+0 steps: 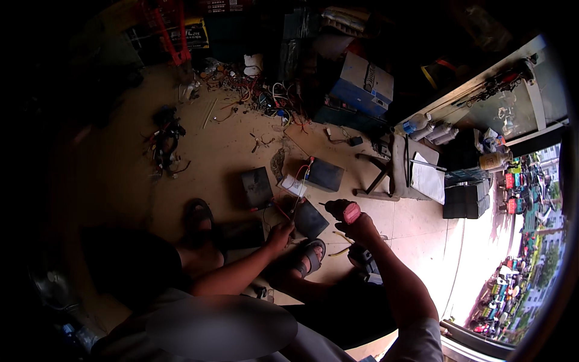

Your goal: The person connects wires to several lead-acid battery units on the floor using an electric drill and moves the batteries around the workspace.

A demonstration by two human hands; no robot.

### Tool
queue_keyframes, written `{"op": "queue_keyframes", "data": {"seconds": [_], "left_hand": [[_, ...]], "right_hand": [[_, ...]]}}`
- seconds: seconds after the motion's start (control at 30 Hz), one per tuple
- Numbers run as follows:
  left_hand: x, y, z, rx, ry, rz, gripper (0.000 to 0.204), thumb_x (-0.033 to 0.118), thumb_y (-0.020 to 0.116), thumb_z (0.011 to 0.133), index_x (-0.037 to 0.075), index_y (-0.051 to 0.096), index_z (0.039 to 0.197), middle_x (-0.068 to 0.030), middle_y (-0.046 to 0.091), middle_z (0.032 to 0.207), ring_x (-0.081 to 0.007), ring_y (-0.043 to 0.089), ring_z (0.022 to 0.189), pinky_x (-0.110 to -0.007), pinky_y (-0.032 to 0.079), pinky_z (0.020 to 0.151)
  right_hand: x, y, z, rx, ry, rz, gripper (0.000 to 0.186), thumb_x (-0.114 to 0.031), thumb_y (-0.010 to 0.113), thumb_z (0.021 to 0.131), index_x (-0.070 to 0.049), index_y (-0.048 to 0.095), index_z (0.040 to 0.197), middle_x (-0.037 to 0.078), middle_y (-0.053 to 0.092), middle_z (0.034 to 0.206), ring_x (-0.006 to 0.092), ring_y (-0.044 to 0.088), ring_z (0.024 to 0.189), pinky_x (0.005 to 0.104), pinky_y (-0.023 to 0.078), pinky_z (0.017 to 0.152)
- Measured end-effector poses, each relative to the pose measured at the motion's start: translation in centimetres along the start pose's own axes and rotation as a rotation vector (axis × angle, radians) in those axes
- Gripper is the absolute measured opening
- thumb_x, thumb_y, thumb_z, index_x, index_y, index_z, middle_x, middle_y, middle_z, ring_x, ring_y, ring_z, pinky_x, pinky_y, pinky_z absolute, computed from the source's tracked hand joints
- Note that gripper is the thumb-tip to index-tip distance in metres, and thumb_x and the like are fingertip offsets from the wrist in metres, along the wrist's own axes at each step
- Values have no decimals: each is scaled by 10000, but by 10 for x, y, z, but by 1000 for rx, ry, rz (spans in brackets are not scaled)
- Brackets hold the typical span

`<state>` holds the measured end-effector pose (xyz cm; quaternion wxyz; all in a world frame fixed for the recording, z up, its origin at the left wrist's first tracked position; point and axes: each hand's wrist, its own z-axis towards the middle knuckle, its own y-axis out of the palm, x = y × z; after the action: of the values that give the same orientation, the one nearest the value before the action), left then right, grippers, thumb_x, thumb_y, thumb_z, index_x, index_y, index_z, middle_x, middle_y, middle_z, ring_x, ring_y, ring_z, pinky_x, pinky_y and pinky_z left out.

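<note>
My right hand (360, 227) is closed around a cordless drill (338, 209), dark with a red end, its thin bit pointing left. Lower and to its left, my left hand (280, 238) pinches a thin wire (297, 204) that runs up toward the black blocks. These look like batteries: a black battery (311, 218) lies just right of my left fingers, and another black battery (325, 175) lies farther off with red and yellow leads at its corner. A third black battery (257, 188) is on the left. Between them sits a small white box (294, 186).
A tangle of coloured wires (271, 99) covers the far floor, with a dark cable bundle (166, 142) to the left. At right stand a chair (398, 172) and stacked black blocks (466, 200). Yellow-handled pliers (341, 244) lie by my sandalled foot (309, 257). A blue-grey carton (363, 84) stands behind.
</note>
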<state>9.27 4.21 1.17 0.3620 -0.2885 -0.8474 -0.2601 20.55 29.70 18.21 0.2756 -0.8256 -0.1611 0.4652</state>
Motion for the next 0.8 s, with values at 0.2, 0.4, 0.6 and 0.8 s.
{"op": "queue_keyframes", "data": {"seconds": [0.2,0.4,0.6,0.8], "left_hand": [[9,2,-13,169,-7,-124,345,415,627,1023,85,642,925,-9,582,706,-103,521,517,-314,412,476],[-11,3,3,210,116,41,295,331,658,996,54,652,895,-49,637,704,-150,594,587,-353,478,566],[-18,2,2,185,93,-38,268,304,654,997,56,648,894,-30,624,670,-140,582,570,-340,465,548],[-13,1,2,134,75,-39,258,273,646,999,48,632,874,-40,616,673,-145,597,590,-343,474,567]], "right_hand": [[-54,19,4,-14,-84,239,438,-90,682,965,-93,630,1400,50,708,1307,148,666,1175,282,505,992],[-17,35,29,15,-159,21,394,-165,746,926,-73,679,1303,106,746,1210,194,707,1119,309,532,956],[-17,36,40,-173,0,-385,513,-199,723,929,-138,573,1416,109,655,1354,310,633,1223,373,522,1022],[-4,41,44,-90,-122,-304,461,-263,726,914,-125,620,1340,113,697,1279,298,663,1189,365,530,999]]}}
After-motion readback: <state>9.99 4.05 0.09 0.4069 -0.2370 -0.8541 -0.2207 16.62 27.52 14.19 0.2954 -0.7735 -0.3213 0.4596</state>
